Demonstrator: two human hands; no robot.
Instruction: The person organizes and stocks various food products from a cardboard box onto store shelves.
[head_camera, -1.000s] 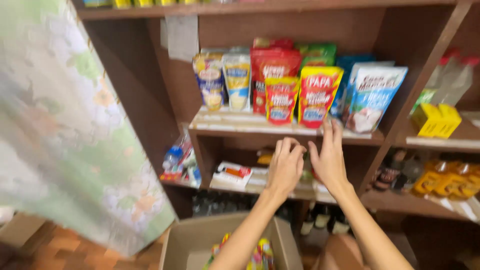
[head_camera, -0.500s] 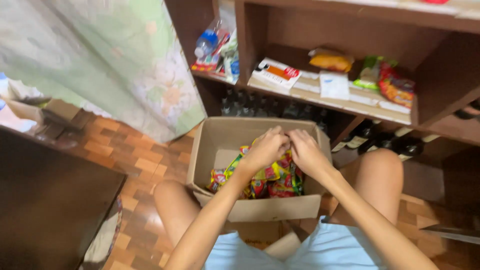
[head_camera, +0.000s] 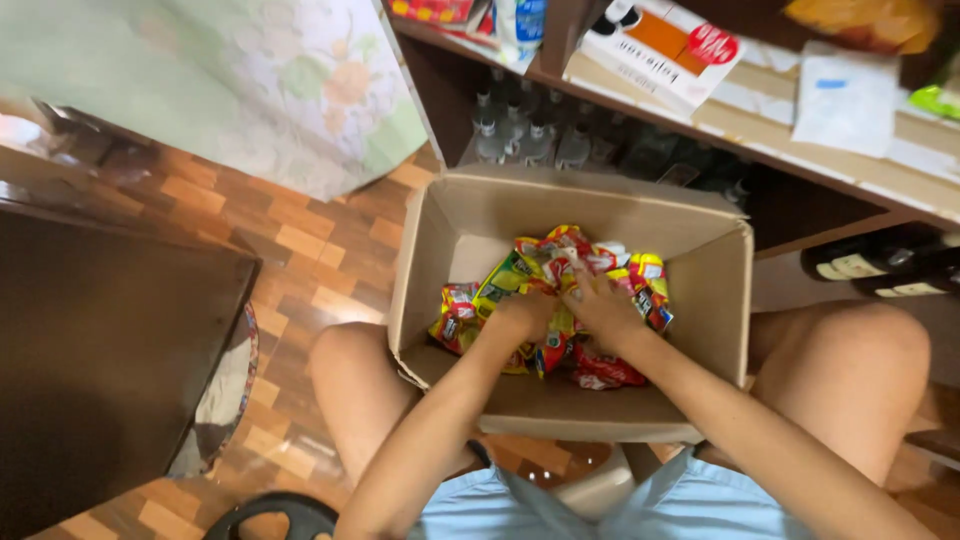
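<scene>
Now both hands are down in the cardboard box (head_camera: 715, 300) — it sits on the floor between the person's knees, flaps open. The left hand (head_camera: 522, 315) is curled down into the snack packets (head_camera: 560, 265), fingers buried among them, though whether it has one gripped can't be made out. The right hand (head_camera: 600, 305) lies flatter, fingers spread across the red and yellow wrappers — pressing on the pile. Just beyond the box, clear bottles (head_camera: 520, 135) stand on the bottom shelf.
</scene>
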